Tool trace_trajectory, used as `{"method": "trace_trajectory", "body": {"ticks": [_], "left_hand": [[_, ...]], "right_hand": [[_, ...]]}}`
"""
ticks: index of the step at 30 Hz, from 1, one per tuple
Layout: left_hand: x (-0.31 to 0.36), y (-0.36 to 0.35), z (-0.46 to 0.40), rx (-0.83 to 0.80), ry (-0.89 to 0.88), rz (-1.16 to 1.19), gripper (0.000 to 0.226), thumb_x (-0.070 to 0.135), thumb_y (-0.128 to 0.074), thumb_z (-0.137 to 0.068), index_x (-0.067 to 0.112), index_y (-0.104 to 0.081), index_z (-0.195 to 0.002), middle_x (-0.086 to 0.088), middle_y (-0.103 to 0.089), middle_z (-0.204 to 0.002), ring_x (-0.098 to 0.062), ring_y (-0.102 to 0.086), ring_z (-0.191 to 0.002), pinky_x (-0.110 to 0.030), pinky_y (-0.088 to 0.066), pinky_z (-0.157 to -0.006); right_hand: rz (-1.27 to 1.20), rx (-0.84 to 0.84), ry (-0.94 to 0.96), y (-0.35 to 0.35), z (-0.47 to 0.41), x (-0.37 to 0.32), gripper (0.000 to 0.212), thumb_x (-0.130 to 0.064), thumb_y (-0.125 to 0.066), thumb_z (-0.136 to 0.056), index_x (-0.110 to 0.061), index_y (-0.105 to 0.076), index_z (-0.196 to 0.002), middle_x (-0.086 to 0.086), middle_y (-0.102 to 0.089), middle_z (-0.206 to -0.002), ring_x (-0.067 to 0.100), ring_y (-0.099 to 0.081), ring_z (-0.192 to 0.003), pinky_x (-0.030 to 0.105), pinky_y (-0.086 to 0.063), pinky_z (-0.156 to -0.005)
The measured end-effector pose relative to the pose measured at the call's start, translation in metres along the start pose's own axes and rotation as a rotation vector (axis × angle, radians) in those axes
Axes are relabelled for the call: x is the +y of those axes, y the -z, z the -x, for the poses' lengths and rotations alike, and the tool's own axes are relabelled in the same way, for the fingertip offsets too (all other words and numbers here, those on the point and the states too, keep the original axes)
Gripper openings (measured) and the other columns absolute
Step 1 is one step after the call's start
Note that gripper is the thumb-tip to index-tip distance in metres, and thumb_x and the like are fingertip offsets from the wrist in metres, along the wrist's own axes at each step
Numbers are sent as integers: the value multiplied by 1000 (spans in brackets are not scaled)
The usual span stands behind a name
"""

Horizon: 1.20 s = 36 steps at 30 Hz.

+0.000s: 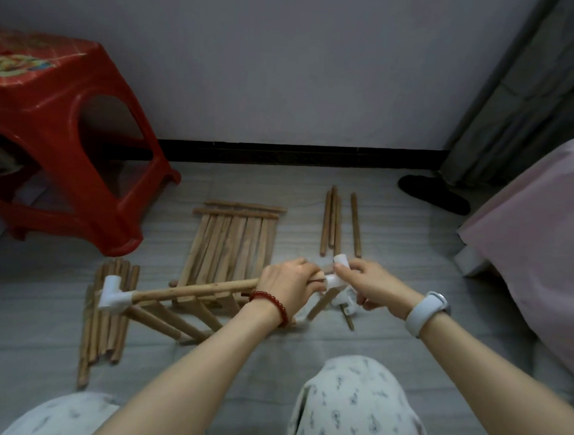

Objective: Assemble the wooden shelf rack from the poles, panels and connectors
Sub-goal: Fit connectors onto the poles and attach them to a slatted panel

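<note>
Left hand (287,281) grips the near end of a horizontal pole (193,290); right hand (368,280) pinches a white connector (337,280) at that end, above the floor (389,323). The pole looks light and stiff, best held close to the joint. The connector appears smooth plastic, likely slippery. A slatted panel (232,244) lies behind.

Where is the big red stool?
In the head view the red plastic stool stands on the floor at the far left, against the wall, just beyond the bundle of wooden poles and left of the slatted wooden panel.
</note>
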<state>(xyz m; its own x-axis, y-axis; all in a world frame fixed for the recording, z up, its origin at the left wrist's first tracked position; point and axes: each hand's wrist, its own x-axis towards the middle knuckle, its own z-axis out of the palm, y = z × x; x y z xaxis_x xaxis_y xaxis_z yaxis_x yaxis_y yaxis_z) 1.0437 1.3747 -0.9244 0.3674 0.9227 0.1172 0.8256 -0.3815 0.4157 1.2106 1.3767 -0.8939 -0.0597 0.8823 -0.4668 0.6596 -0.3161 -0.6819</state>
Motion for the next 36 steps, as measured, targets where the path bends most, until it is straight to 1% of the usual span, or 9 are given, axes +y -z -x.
{"method": "trace_trajectory", "body": {"ticks": [2,5,11,16,19,23,27,32,36], "left_hand": [[5,-13,1,-56,-8,-32,31,45,-49,-91,27,-58,-115,2,-59,-110,-21,-57,-100,-31,-41,-77],[5,-18,-3,-90,-24,-35,30,43,-49,-91,26,-58,-115,3,-58,-109,-20,-57,-100,-29,-36,-72],[-11,1,7,-252,-42,-15,29,45,-49,-91,28,-56,-113,5,-57,-100,-19,-56,-93,-28,-35,-68],[-16,25,16,-191,-59,15,19,38,-54,-90,21,-58,-97,6,-50,-82,-18,-53,-80,-27,-37,-64],[-16,39,21,-104,-59,52,19,35,-55,-90,20,-58,-102,5,-49,-84,-16,-51,-80,-26,-36,-65],[-9,50,23,-2,-113,-23,31,39,-54,-90,14,-55,-108,2,-43,-88,-17,-47,-87,-26,-32,-66],[-1,42,22,76,-125,-64,37,33,-57,-89,11,-53,-119,-6,-48,-97,-21,-46,-93,-27,-31,-67],[-9,11,14,-39,-140,-106,44,26,-55,-92,10,-44,-131,-10,-47,-104,-22,-44,-93,-27,-28,-67],[-27,-28,11,-190,-119,-71,31,21,-53,-93,10,-46,-122,-8,-44,-103,-17,-36,-86,-29,-26,-65]], "right_hand": [[-120,-71,-99,-4,0,12,35,-47,-41,-95,-18,-59,-103,2,-58,-66,9,-52,-44,16,-42,-40],[-253,-132,-170,-10,-4,18,31,-47,-42,-96,-19,-56,-98,7,-64,-61,14,-60,-43,19,-47,-41],[-177,-75,-163,-8,-12,20,30,-39,-49,-92,-13,-58,-82,-1,-55,-42,11,-51,-34,16,-38,-36],[-77,18,-14,-11,-13,2,23,-31,-49,-91,-14,-58,-79,-2,-46,-47,7,-41,-31,17,-31,-35],[-37,10,74,-2,-9,-17,22,-31,-51,-91,-14,-59,-79,-4,-46,-50,6,-38,-34,17,-30,-36],[-9,27,155,11,-2,-27,27,-30,-52,-90,-5,-61,-85,-10,-42,-43,6,-37,-36,18,-29,-36],[-94,89,234,11,-3,-22,29,-28,-54,-92,0,-59,-88,-5,-45,-53,6,-40,-42,19,-32,-41],[-286,33,191,-11,-22,9,14,-24,-52,-95,-12,-57,-88,0,-45,-62,4,-41,-45,17,-36,-43],[-301,24,138,-38,-47,52,16,-27,-52,-94,-13,-58,-95,3,-49,-68,10,-44,-55,23,-39,-51]]}}
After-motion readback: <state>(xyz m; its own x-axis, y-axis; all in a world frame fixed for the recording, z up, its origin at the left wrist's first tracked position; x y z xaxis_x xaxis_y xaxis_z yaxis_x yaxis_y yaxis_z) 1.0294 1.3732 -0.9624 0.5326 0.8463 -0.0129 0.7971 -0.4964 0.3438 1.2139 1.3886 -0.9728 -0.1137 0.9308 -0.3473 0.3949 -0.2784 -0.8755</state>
